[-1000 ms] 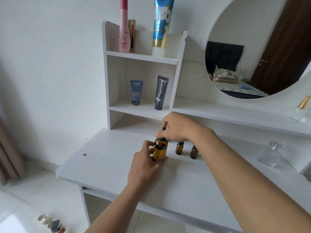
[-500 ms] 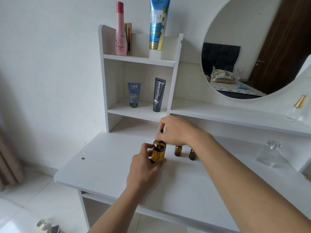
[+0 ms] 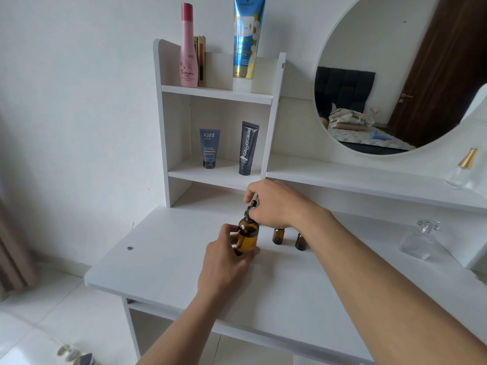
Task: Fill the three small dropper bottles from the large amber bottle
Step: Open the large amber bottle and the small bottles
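2 of the 3 small bottles show on my feed: the inner small dropper bottle (image 3: pixel 278 235) stands just right of the large amber bottle (image 3: pixel 247 237), and the outer small dropper bottle (image 3: pixel 301 241) stands just beyond it. Both are upright on the tabletop (image 3: pixel 171 259), directly under my right wrist. I cannot find the 3rd; the right hand (image 3: pixel 274 204) may be hiding it.

My left hand (image 3: pixel 226 256) wraps the amber bottle's body, with the fingers (image 3: pixel 232 229) curled round its far side and the thumb low at the front. The bottle leans slightly, and the thumb hides its base, so I cannot tell whether it rests on the tabletop. My right hand's fingers (image 3: pixel 250 192) pinch the black dropper cap (image 3: pixel 251 206) at the bulb and collar. I judge this as the opening step, with no filling done yet.

The risks I see from here:
- If the cap breaks loose with a jerk, the right wrist could drop onto the 2 small bottles below it and tip them.
- With the amber bottle leaning, liquid could slop over the neck once the cap is off, unless the left hand rights it.
- Squeezing the bulb while twisting could squirt or drip liquid onto the white tabletop.
- The small bottles' tops are hidden by my hand, so I cannot tell whether they are open to receive anything.
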`<state>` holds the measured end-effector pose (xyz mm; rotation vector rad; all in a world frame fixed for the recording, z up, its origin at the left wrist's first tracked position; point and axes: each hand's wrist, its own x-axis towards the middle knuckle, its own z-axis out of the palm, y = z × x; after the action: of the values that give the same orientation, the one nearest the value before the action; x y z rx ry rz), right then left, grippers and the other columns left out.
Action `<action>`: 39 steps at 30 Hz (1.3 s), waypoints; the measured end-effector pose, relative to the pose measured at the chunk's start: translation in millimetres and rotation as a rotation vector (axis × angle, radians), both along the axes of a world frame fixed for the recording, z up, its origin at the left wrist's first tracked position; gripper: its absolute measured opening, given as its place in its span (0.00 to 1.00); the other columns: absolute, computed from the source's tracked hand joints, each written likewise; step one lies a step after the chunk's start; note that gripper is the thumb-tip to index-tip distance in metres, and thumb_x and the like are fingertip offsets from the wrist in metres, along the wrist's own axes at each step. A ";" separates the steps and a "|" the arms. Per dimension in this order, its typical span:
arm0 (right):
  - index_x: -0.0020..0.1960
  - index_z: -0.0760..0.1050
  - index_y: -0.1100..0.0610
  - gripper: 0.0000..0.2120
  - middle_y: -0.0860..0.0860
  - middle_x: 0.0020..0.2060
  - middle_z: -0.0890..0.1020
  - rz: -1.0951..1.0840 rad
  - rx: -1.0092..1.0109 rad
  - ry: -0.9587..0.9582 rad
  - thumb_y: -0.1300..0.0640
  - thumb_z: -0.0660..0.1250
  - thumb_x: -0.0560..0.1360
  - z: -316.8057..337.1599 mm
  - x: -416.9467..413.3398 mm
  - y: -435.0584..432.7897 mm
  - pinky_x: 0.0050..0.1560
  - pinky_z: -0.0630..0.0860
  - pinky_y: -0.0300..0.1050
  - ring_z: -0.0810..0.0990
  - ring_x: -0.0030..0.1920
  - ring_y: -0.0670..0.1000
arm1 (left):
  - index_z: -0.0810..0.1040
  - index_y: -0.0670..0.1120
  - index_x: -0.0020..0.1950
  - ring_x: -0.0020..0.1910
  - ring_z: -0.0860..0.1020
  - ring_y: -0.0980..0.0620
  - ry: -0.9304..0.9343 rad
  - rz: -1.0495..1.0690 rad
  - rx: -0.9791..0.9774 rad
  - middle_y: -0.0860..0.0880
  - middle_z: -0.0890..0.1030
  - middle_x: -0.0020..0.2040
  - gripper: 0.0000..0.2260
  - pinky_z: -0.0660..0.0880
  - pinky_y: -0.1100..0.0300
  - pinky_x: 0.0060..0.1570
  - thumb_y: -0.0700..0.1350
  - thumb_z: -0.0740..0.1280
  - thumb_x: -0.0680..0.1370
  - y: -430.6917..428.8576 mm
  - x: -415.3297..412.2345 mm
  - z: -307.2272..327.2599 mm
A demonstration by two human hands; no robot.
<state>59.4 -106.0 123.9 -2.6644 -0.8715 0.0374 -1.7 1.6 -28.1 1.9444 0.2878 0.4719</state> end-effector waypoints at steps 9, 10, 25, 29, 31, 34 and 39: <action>0.51 0.83 0.51 0.10 0.48 0.46 0.81 0.009 -0.024 0.004 0.61 0.65 0.75 0.5 0.7 0.9 0.38 0.74 0.41 0.79 0.45 0.49 | 0.69 0.64 0.53 0.43 0.83 0.57 -0.001 -0.006 0.016 0.59 0.81 0.52 0.18 0.82 0.47 0.42 0.58 0.73 0.68 0.3 -1.6 0.5; 0.52 0.82 0.51 0.10 0.48 0.46 0.81 0.007 -0.024 0.010 0.60 0.66 0.75 0.3 0.8 0.7 0.38 0.74 0.41 0.79 0.46 0.49 | 0.69 0.65 0.53 0.43 0.83 0.57 -0.004 -0.009 0.019 0.59 0.81 0.52 0.18 0.82 0.47 0.42 0.57 0.73 0.68 0.1 -2.2 0.5; 0.66 0.77 0.52 0.20 0.52 0.61 0.79 -0.150 0.068 0.032 0.64 0.59 0.77 4.1 3.1 -41.8 0.59 0.78 0.52 0.78 0.58 0.54 | 0.69 0.55 0.60 0.51 0.75 0.55 -0.248 0.209 0.234 0.57 0.74 0.53 0.21 0.74 0.57 0.48 0.45 0.74 0.71 -20.3 -37.6 7.9; 0.65 0.78 0.54 0.19 0.52 0.60 0.79 -0.190 0.050 0.026 0.66 0.61 0.78 -9.4 16.1 -53.9 0.58 0.77 0.49 0.78 0.58 0.54 | 0.70 0.58 0.58 0.44 0.77 0.60 -0.150 0.026 0.338 0.61 0.78 0.49 0.13 0.75 0.61 0.42 0.51 0.68 0.76 -63.1 -40.4 19.5; 0.65 0.78 0.53 0.18 0.52 0.58 0.80 -0.197 0.033 0.031 0.66 0.63 0.78 -19.7 24.7 -57.3 0.56 0.77 0.47 0.78 0.57 0.54 | 0.71 0.57 0.61 0.44 0.79 0.57 -0.047 0.018 0.335 0.61 0.80 0.54 0.12 0.76 0.58 0.44 0.54 0.65 0.78 -79.6 -26.1 22.4; 0.67 0.77 0.51 0.19 0.52 0.56 0.79 -0.202 -0.012 0.031 0.63 0.64 0.78 -33.9 38.5 -57.8 0.58 0.76 0.51 0.75 0.62 0.56 | 0.71 0.53 0.67 0.53 0.80 0.51 0.074 0.046 0.323 0.56 0.80 0.59 0.16 0.77 0.54 0.47 0.53 0.63 0.80 -96.1 -5.3 21.0; 0.65 0.77 0.46 0.17 0.55 0.57 0.78 -0.206 -0.067 0.031 0.58 0.65 0.78 -46.3 56.0 -51.8 0.62 0.75 0.58 0.70 0.64 0.58 | 0.68 0.50 0.70 0.58 0.78 0.46 0.177 0.145 0.278 0.49 0.79 0.60 0.18 0.72 0.56 0.46 0.51 0.64 0.81 -105.6 16.3 21.1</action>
<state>115.4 -157.9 77.6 -2.7940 -0.5923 0.0592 14.6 -104.0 -7.0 2.2519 0.5008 0.4533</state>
